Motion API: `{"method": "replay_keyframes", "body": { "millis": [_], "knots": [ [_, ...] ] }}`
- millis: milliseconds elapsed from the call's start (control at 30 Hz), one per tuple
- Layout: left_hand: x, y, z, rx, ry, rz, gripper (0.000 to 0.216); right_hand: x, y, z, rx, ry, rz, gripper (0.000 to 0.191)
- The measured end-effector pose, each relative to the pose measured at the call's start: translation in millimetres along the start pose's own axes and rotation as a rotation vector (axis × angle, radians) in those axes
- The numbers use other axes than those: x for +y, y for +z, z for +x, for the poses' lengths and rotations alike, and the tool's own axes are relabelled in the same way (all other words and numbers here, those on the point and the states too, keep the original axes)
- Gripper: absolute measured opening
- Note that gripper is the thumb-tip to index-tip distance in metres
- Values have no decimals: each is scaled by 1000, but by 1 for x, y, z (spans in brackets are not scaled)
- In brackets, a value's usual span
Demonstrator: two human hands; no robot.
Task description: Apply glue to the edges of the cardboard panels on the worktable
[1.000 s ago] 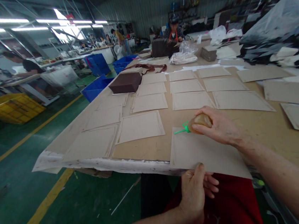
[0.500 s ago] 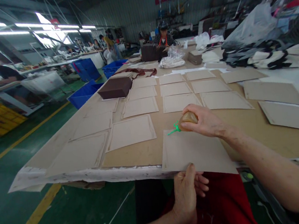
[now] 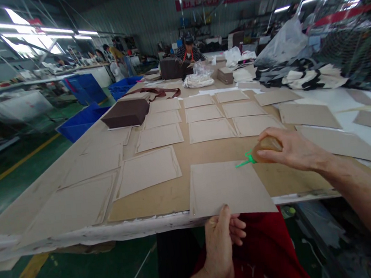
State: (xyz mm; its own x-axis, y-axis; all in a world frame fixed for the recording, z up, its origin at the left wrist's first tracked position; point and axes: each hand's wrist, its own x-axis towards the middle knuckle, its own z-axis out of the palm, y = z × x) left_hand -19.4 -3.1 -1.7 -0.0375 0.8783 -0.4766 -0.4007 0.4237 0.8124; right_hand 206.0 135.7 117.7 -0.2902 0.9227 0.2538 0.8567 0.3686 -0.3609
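My right hand (image 3: 282, 148) is wrapped round an amber squeeze bottle (image 3: 266, 149) with a thin green nozzle. The nozzle tip points left, over the upper right part of a beige rectangular sheet (image 3: 227, 187). That sheet overhangs the front edge of the table (image 3: 146, 205). My left hand (image 3: 221, 241) grips the sheet's near edge, thumb on top and the other fingers underneath. Along the sheet's left side runs a faint glossy line. Another beige sheet (image 3: 149, 171) with similar lines near its edges lies just to the left.
Several more beige sheets (image 3: 211, 129) lie in rows across the table. A dark brown box-shaped piece (image 3: 126, 113) sits at the left, with a blue bin (image 3: 82, 121) beside the table. Black and white fabric (image 3: 311, 75) is piled at back right. A co-worker (image 3: 190, 52) sits at the far end.
My right hand has moved the bottle to the right along the sheet's far edge. My left hand keeps its hold on the near edge. The camera view has shifted to the right.
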Motion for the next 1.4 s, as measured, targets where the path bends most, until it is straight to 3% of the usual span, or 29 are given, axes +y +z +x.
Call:
{"method": "replay_keyframes", "body": {
  "millis": [100, 200, 500, 600, 700, 1000, 1400],
  "knots": [
    [0, 0, 1, -7, 3, 13, 59, 15, -4, -10, 23, 49, 6, 34],
    [-2, -1, 2, -8, 12, 15, 59, 9, 2, -6, 46, 25, 8, 33],
    [-1, -1, 1, -18, 8, 30, 61, -70, 57, 44, 42, -288, 159, 27],
    [1, -1, -1, -10, 22, 39, 58, -85, 66, 55, 42, -371, 168, 25],
    [1, -1, -2, -18, 27, 45, 56, -82, 61, 56, 26, -375, 136, 25],
    [-2, -3, 1, -12, 26, 41, 57, -24, 16, 22, 10, -112, 43, 28],
    [1, -2, -1, 10, 14, 74, 57, -76, 59, 56, 11, -324, 158, 29]
  ]
}}
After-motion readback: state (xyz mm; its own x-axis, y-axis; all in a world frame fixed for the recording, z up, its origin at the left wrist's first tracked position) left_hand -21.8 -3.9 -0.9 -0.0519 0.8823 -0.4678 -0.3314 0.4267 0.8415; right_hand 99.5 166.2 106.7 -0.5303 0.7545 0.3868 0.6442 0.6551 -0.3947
